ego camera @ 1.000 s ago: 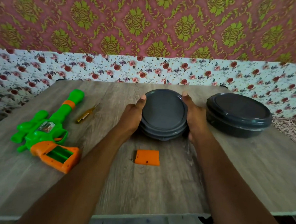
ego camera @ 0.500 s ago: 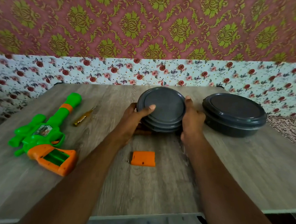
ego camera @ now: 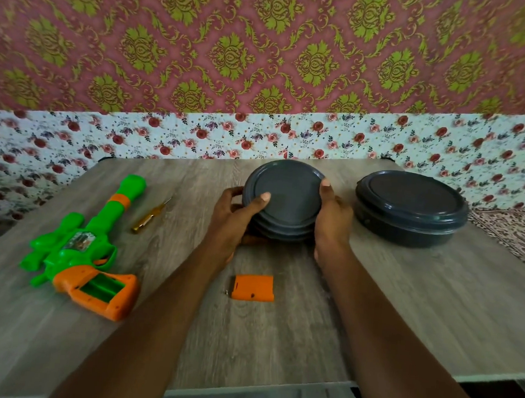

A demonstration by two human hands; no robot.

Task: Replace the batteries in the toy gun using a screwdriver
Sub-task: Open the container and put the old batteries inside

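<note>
A green and orange toy gun (ego camera: 80,248) lies at the table's left, its battery compartment open and showing green inside. Its orange battery cover (ego camera: 252,287) lies at the middle of the table, with a tiny screw (ego camera: 227,292) just left of it. A yellow-handled screwdriver (ego camera: 151,216) rests beside the gun's barrel. Both hands hold a round dark grey lidded container (ego camera: 286,200), tilted toward me. My left hand (ego camera: 238,215) grips its left rim, thumb on the lid. My right hand (ego camera: 331,222) grips its right side.
A second, larger dark grey lidded container (ego camera: 409,209) stands at the right of the wooden table (ego camera: 434,304). A floral cloth backdrop (ego camera: 197,135) rises behind the table's far edge. The near table edge runs across the bottom.
The container has tilted up and lifted slightly. My left thumb has slid from the rim onto the lid's top. The view has shifted a little.
</note>
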